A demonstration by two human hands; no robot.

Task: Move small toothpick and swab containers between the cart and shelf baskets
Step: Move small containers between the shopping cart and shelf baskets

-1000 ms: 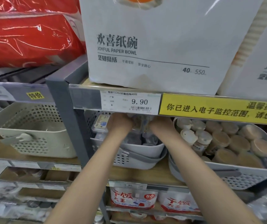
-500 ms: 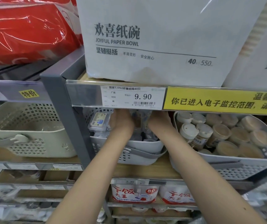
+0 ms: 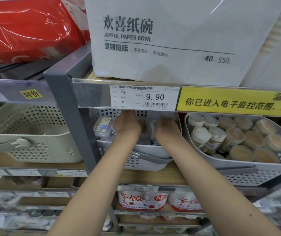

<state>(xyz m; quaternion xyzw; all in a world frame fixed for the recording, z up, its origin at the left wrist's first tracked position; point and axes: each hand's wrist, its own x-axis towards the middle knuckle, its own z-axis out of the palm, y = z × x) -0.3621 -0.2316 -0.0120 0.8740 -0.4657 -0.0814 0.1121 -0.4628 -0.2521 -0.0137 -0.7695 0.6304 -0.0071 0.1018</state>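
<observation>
I have both hands deep in the middle basket (image 3: 153,150), under the shelf lip with its price tag (image 3: 144,97). My left hand (image 3: 127,124) and right hand (image 3: 167,127) show only wrists and heels of the palms; the fingers are hidden behind the lip, so I cannot tell whether they are spread, pressed flat or pinching a container. The small flat boxes (image 3: 103,125) lie in this basket, just left of my left wrist, and more packets sit between my wrists.

I judge the main risk is working blind: a knuckle could catch the lip, or a slick packet could slip as I pull it out. The basket is thin perforated plastic and may slide on the smooth wooden shelf (image 3: 153,176). In the right-hand basket (image 3: 255,178) the round jars (image 3: 218,138) with white caps lean loosely and could topple if nudged
</observation>
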